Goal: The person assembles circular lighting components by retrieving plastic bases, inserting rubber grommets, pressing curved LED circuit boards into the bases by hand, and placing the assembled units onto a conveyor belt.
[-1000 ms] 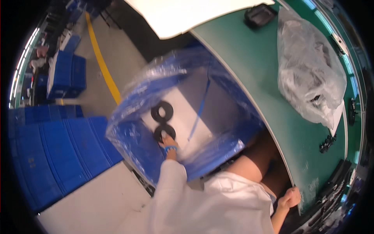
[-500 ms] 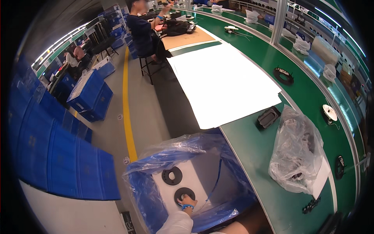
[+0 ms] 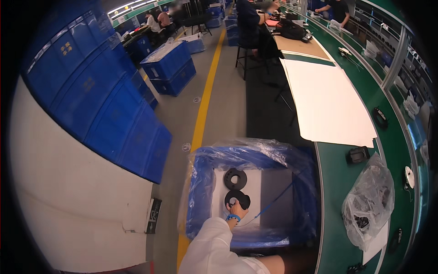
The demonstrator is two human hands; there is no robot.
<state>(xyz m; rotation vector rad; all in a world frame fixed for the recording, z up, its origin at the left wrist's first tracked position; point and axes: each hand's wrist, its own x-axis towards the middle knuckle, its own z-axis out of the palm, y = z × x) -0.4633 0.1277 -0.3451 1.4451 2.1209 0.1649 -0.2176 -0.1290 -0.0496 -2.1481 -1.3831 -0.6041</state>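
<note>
My left hand (image 3: 238,210) reaches down into a blue plastic-lined box, its white-sleeved arm coming from the lower edge. The fingers are closed round the lower rim of a black ring-shaped part (image 3: 232,195), gripping it at the hole. Just beyond lies a second black ring (image 3: 235,173), flat on a pale sheet (image 3: 255,181), the two rings touching or nearly so. A blue band (image 3: 233,217) circles my wrist, and a blue cord (image 3: 273,199) runs from near it across the box. My right hand does not show.
The blue box (image 3: 200,201) has clear film over its walls. On the green bench (image 3: 336,192) at right are a bulging clear bag (image 3: 369,201), a black tray-like part (image 3: 357,155) and white sheets (image 3: 328,100). Blue crates (image 3: 114,123) stand stacked at left; people sit farther off.
The view has swung left, so the box and bench sit farther right. My left hand stays at the near ring, which now lies closer to the far ring and looks slightly tilted.
</note>
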